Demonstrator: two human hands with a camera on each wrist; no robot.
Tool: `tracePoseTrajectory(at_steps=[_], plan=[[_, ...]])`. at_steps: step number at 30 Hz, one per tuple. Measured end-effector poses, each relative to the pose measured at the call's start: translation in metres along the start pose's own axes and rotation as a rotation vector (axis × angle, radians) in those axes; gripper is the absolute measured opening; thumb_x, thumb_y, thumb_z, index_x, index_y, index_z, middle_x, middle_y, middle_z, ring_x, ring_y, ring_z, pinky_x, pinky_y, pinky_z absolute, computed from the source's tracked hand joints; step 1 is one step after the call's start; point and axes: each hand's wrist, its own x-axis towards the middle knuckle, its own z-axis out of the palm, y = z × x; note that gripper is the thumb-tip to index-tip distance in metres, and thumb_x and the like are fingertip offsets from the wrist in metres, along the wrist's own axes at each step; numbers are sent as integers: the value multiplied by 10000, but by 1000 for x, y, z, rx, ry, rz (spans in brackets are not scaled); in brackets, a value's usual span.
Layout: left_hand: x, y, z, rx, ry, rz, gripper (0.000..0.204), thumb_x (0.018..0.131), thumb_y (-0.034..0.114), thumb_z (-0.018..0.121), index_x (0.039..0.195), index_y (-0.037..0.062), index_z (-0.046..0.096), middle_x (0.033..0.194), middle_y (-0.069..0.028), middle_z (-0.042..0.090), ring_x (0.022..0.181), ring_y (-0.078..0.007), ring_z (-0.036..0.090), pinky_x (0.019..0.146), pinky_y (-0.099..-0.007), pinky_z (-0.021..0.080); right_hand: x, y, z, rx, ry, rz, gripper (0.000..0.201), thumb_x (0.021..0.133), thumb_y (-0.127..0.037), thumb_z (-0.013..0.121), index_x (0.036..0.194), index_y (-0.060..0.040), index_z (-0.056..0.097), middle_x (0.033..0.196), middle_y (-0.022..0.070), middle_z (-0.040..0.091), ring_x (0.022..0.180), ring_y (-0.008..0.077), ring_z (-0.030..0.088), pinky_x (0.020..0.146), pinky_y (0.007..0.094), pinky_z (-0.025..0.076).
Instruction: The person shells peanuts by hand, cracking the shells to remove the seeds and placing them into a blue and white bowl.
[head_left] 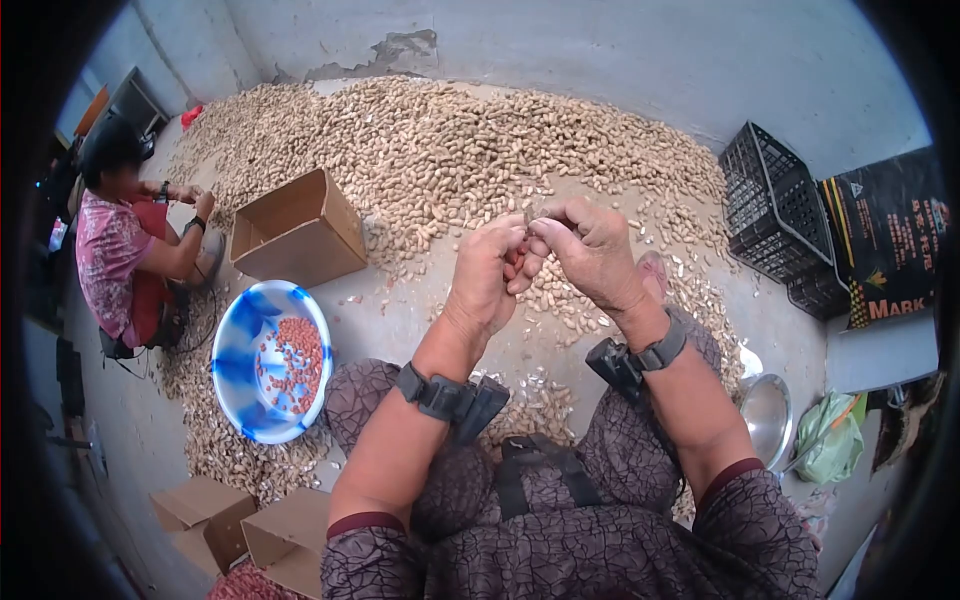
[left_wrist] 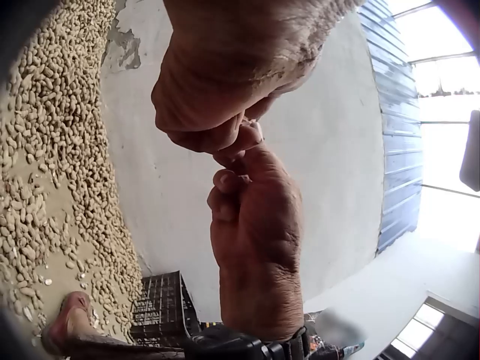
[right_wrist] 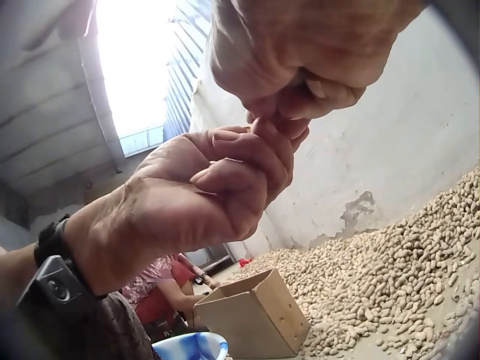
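Both hands meet in front of the body, above the floor of peanuts. My left hand point(head_left: 487, 270) curls its fingers around a few reddish peanut kernels point(head_left: 513, 266). At the fingertips, a small brownish peanut shell point(head_left: 531, 216) is pinched between the two hands. Thumb and forefinger of my right hand point(head_left: 592, 250) grip that shell from the right side. In the left wrist view the right hand point(left_wrist: 259, 225) reaches up to the left fingertips. From the right wrist, the left hand point(right_wrist: 202, 184) shows its fingers folded, and the shell is mostly hidden by fingers.
A large heap of unshelled peanuts point(head_left: 430, 150) spreads along the wall. To the left stand a cardboard box point(head_left: 300, 230) and a blue-white basin point(head_left: 228, 350) holding shelled kernels. Another person point(head_left: 125, 230) sits beyond them. Black crates point(head_left: 775, 205) and a metal bowl point(head_left: 767, 420) are at right.
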Motion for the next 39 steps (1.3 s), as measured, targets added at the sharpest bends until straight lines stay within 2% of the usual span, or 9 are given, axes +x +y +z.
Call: tracePoseTrajectory(at_steps=[6, 9, 19, 21, 24, 29, 33, 35, 39], plan=[[-5, 0, 3, 131, 82, 29, 151, 859, 152, 482, 844, 18, 550, 660, -7, 538, 498, -28, 436, 373, -139, 292, 0, 2, -3, -205, 16, 47, 113, 745, -98, 585, 713, 10, 597, 582, 34, 558, 536, 71, 481, 474, 231, 385], [-5, 1, 4, 217, 135, 54, 187, 883, 184, 458, 828, 32, 553, 644, 4, 535, 482, -23, 421, 376, -141, 292, -1, 9, -2, -66, -1, 109, 120, 743, -99, 583, 699, 12, 593, 584, 26, 558, 535, 68, 472, 466, 236, 376], [-6, -4, -1, 261, 185, 41, 192, 890, 188, 447, 808, 40, 539, 625, 19, 524, 453, -18, 405, 357, -133, 271, -2, 1, -1, -35, -107, 238, 134, 747, -115, 580, 744, 19, 586, 608, 33, 567, 553, 61, 489, 478, 224, 392], [-6, -4, -1, 424, 150, 87, 183, 881, 179, 462, 827, 34, 558, 651, 7, 550, 475, -17, 412, 386, -135, 293, -2, -5, 0, 83, -88, 319, 148, 752, -119, 563, 803, 19, 576, 637, 36, 573, 570, 59, 501, 485, 212, 396], [-7, -5, -4, 432, 73, 111, 172, 872, 171, 482, 853, 28, 575, 691, -13, 577, 507, -16, 421, 423, -135, 311, -2, -5, -3, 97, -121, 357, 153, 757, -111, 542, 838, 17, 565, 655, 33, 574, 574, 60, 511, 489, 200, 399], [-12, 5, -2, 315, 23, 44, 131, 815, 118, 574, 835, -11, 571, 695, -49, 592, 505, -17, 444, 430, -131, 341, 0, -8, -7, 105, -196, 371, 175, 777, -139, 511, 809, 5, 605, 629, 24, 576, 545, 52, 514, 467, 180, 400], [-10, 4, -8, 288, -20, 4, 114, 825, 111, 549, 799, 1, 559, 695, -52, 596, 493, -22, 448, 425, -127, 342, 2, -6, -11, 122, -227, 337, 187, 781, -135, 506, 821, 11, 616, 611, 33, 582, 537, 58, 531, 466, 169, 412], [-12, 5, -7, 314, -20, -54, 130, 859, 146, 503, 845, 27, 552, 685, 8, 552, 464, 3, 388, 358, -117, 253, 0, -4, -12, 19, -225, 288, 185, 776, -128, 502, 802, 17, 614, 604, 40, 585, 537, 60, 536, 469, 177, 416], [-11, 4, -12, 291, -53, -73, 140, 868, 158, 486, 847, 31, 544, 646, 14, 538, 445, -5, 385, 347, -121, 242, -2, -10, -12, -40, -270, 274, 185, 765, -126, 503, 774, 27, 607, 598, 45, 587, 515, 61, 530, 458, 201, 412]])
